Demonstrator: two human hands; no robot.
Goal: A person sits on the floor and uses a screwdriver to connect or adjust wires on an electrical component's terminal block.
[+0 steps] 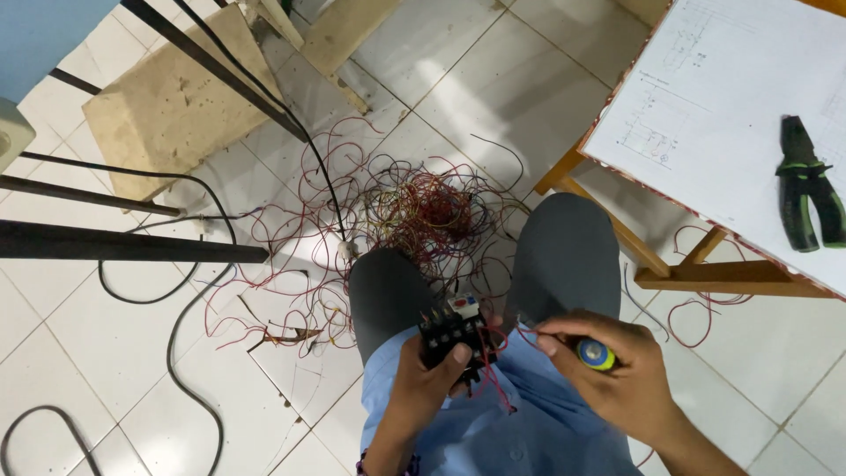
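So the left hand (pixel 432 375) is gripping a small black relay block with red wires (pixel 454 330) over the lap, upright-ish. The right hand (pixel 617 375) is wrapped around a yellow-and-blue-capped screwdriver (pixel 596 354), its shaft pointing left toward the block, tip just beside it.

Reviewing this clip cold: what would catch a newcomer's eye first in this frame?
Most likely the big tangle of red wires sprawled on the white tiled floor just beyond the person's knees. Next, low in the middle, the left hand grips a black electrical block with red wires hanging from it, while the right hand holds a screwdriver with a yellow and blue handle end beside it. Green-handled pliers lie on a diagram sheet at upper right.
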